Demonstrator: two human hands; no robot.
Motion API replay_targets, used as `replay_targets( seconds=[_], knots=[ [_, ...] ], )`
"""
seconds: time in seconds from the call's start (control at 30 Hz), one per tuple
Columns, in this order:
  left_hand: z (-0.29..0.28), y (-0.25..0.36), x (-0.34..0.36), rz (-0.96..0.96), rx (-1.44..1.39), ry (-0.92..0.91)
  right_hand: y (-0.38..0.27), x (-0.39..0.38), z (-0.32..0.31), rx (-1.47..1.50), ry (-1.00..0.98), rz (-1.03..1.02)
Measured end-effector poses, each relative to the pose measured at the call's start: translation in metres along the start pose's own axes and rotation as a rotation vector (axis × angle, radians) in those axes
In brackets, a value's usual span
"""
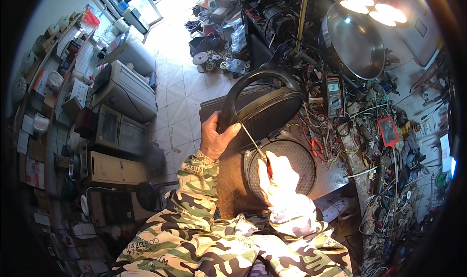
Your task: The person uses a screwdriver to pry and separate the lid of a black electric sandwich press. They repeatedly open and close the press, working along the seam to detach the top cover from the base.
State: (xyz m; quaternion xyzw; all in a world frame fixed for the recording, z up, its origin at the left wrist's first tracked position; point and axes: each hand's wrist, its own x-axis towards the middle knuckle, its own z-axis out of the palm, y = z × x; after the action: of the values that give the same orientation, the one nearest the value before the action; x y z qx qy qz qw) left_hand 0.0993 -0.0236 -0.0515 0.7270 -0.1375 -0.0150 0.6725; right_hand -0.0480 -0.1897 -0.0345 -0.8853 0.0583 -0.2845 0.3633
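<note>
A round black electric griddle lies opened up on the brown workbench, its lower plate [294,165] showing a textured surface. Its raised lid [275,109], with a black outer ring [237,90], tilts up behind that plate. My left hand [214,137] is closed around the near left side of the ring, thumb pointing toward the lid's edge. Gripped in my right hand [279,177] is a screwdriver [252,142] with a thin metal shaft; its tip reaches the lid's edge beside my left thumb. Strong light washes out the right hand. Whether the tip sits in a screw is too small to tell.
Right of the griddle, the bench [335,180] carries tangled wires, red-handled pliers [317,147], a multimeter [334,96] and a red-headed swatter [387,131]. A large metal pan [354,41] stands behind, below bright lamps. Cabinets [124,95] line the left; parts litter the tiled floor [177,90] ahead.
</note>
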Motion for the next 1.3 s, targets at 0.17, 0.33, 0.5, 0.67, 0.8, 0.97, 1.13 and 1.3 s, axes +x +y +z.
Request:
replay_targets(
  seconds=[0.17, 0.33, 0.5, 0.67, 0.8, 0.97, 1.13, 1.3],
  knots=[
    [0.000, -0.001, 0.000, -0.012, -0.024, 0.009, 0.001, 0.000, 0.002, -0.072, 0.063, -0.097],
    [-0.001, 0.000, -0.001, -0.024, -0.032, 0.006, 0.001, 0.002, 0.000, -0.207, 0.140, -0.229],
    [0.002, 0.001, -0.001, -0.037, -0.050, 0.008, -0.005, 0.003, -0.006, -0.067, 0.086, -0.103],
    [0.001, 0.000, -0.001, -0.037, -0.038, 0.009, -0.002, 0.004, -0.006, 0.053, 0.030, -0.023],
    [0.000, 0.003, -0.002, -0.036, -0.025, 0.003, -0.003, 0.005, -0.006, 0.011, 0.060, -0.051],
    [0.001, 0.003, -0.003, -0.040, -0.036, 0.010, -0.002, 0.005, -0.004, 0.030, 0.081, -0.073],
    [0.001, 0.006, -0.004, -0.029, -0.029, 0.004, 0.000, 0.004, -0.005, 0.013, 0.036, -0.076],
    [0.002, 0.004, -0.002, -0.001, -0.006, -0.014, -0.005, 0.015, -0.020, -0.014, 0.002, -0.081]
  ],
)
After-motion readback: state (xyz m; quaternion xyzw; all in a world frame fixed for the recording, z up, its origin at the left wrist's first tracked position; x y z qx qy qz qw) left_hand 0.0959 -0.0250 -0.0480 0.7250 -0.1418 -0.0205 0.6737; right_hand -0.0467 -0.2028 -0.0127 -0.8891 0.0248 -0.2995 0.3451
